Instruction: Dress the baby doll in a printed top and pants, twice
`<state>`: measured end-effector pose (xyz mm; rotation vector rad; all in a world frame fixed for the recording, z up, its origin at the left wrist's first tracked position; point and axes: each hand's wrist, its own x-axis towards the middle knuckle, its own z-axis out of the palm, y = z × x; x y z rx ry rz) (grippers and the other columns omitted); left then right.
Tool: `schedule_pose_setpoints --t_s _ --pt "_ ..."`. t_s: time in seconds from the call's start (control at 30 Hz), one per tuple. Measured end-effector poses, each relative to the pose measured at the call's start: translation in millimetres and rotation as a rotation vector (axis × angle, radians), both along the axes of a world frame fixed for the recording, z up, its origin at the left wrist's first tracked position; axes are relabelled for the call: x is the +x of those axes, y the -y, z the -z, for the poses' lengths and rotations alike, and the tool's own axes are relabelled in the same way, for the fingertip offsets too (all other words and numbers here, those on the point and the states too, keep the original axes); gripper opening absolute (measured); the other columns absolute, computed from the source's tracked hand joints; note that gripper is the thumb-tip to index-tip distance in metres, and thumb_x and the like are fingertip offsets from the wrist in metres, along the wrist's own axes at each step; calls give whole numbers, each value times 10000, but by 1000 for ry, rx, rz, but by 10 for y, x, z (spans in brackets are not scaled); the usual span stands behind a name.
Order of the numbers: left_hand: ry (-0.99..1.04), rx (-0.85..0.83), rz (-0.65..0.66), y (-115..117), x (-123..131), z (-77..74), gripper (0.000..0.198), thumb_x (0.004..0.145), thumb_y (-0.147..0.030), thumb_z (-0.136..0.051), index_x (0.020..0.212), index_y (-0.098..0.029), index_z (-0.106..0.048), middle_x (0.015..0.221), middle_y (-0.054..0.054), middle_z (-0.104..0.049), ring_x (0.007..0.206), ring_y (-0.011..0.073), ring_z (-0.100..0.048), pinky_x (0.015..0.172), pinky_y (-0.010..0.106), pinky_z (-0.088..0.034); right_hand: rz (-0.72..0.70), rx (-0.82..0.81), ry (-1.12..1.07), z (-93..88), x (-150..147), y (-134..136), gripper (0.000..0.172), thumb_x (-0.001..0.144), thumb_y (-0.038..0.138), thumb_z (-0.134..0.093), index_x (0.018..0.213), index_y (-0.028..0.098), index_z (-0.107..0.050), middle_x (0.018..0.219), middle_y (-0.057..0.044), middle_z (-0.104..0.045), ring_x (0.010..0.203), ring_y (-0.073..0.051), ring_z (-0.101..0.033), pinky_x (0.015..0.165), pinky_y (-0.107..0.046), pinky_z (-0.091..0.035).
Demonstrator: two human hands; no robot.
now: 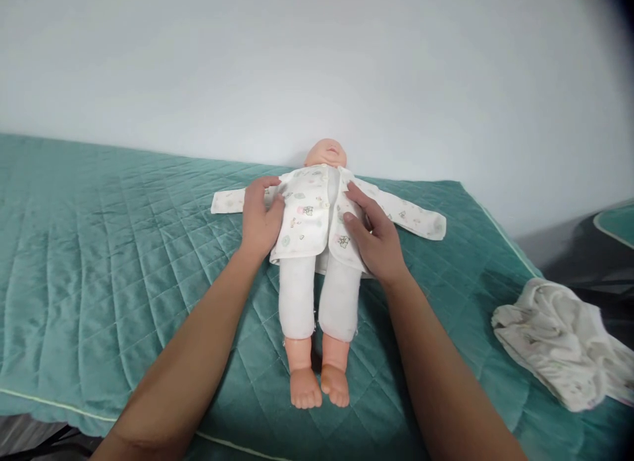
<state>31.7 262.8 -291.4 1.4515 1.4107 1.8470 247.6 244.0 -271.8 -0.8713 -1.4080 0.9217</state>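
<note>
A baby doll [338, 302] lies on its back with its head toward the wall and its bare feet toward me. It wears a white printed baby jacket [302, 213], its sleeves spread out to both sides and its front edges apart over the belly. My left hand [261, 218] rests at the jacket's left side by the sleeve, thumb and fingers apart. On the right front panel lies my right hand [379, 240], its thumb and forefinger spread on the cloth. The doll's hands do not show beyond the sleeve cuffs.
A green quilted cover [148, 249] lies under the doll, with a white wall [247, 71] behind. Crumpled white printed cloth [555, 342] lies near the right edge. Part of another green surface [617, 222] shows at the far right.
</note>
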Motion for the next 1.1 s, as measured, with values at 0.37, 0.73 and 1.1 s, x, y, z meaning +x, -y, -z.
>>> schedule_pose_setpoints --t_s 0.37,0.73,1.1 --pt "-380 -48 -11 280 -154 327 248 905 -161 -506 1117 -199 -627 1139 100 -675 1093 238 -622 969 409 -516 247 93 195 456 203 268 478 928 412 -644 1386 280 -613 1501 -45 -579 1423 -237 -497 1246 -490 -317" --pt "-826 -367 89 991 -194 339 224 889 -254 -593 1098 -201 -651 1245 124 -688 1201 328 -597 1034 479 -463 450 -61 622 556 259 884 562 843 304 -608 1393 206 -552 1321 -131 -662 1193 -299 -603 1059 -522 -462" --pt "-966 -365 -14 1064 -168 285 199 981 -289 -465 972 -215 -650 1131 111 -707 1096 301 -618 930 439 -463 637 -102 779 506 265 744 357 864 232 -472 1154 163 -667 987 -113 -680 914 -262 -572 852 -388 -461"
